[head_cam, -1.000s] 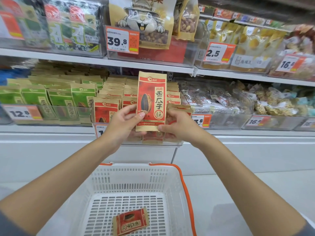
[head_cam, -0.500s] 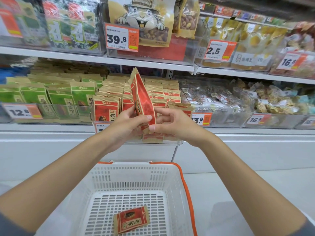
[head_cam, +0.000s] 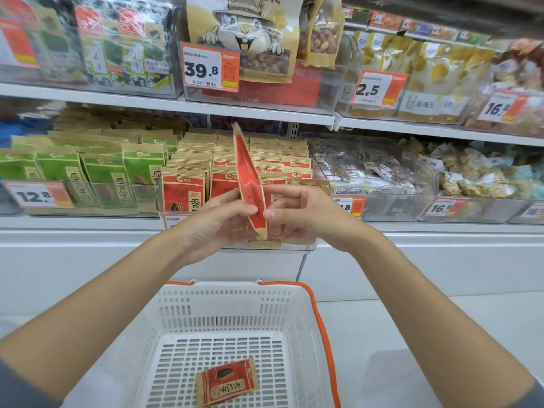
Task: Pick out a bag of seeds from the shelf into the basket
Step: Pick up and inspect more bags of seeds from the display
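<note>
Red-and-tan paper seed bag (head_cam: 248, 184), edge-on before the shelf's red bags (head_cam: 182, 189), pinched low by left hand (head_cam: 217, 220) and right hand (head_cam: 306, 214), above white orange-handled plastic basket (head_cam: 223, 307) holding another red bag (head_cam: 226, 381), price tags (head_cam: 210, 67) reading 39.8, 12.8, 2.5.

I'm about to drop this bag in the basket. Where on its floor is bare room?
In the basket, the floor is bare behind the lying red bag, up to the far wall, and in strips either side. The near middle is taken.
</note>
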{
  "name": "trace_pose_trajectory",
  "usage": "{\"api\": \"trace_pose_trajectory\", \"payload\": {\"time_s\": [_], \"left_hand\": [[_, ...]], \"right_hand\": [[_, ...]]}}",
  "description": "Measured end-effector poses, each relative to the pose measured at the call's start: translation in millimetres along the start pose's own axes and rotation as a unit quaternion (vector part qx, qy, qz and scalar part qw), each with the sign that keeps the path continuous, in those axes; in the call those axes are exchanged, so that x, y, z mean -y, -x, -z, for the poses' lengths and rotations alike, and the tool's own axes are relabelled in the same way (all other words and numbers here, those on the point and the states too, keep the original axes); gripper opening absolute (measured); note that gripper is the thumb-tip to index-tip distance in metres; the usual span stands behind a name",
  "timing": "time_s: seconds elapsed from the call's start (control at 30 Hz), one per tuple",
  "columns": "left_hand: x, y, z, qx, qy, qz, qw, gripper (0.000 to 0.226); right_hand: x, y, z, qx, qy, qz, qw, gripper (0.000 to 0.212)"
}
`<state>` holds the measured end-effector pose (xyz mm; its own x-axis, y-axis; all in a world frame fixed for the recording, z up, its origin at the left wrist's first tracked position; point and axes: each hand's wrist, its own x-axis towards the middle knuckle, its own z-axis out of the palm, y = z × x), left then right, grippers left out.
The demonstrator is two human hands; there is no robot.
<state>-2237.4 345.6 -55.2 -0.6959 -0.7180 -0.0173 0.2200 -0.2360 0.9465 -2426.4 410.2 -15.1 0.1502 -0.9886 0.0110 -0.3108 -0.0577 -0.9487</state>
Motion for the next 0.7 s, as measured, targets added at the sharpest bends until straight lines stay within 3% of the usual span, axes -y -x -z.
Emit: {"api": "trace_pose_trajectory", "payload": {"time_s": [0.13,0.23,0.4,0.57,0.7], "left_hand": [[0,4,-4,0.054,-0.085,0.04,0.994,0.064],[3,7,-9,0.091,-0.117,0.07,0.987,0.064],[3,7,-7,0.112,-0.072,0.089,0.987,0.052],[6,5,-6,0.088,-0.051,0.109,0.989,0.046],[5,6,-8,0.065,-0.184,0.078,0.978,0.062]], "right_hand": [[-1,-6,4,-0.109,-0.006,0.039,0.993,0.068],[-3,-7,8,-0.14,-0.048,0.052,0.988,0.086],[-3,-8,12,-0.121,-0.036,0.069,0.99,0.07],[-9,-12,12,-0.17,-0.007,0.066,0.983,0.06],[-11,-13,6,-0.235,0.065,0.063,0.968,0.057]]}}
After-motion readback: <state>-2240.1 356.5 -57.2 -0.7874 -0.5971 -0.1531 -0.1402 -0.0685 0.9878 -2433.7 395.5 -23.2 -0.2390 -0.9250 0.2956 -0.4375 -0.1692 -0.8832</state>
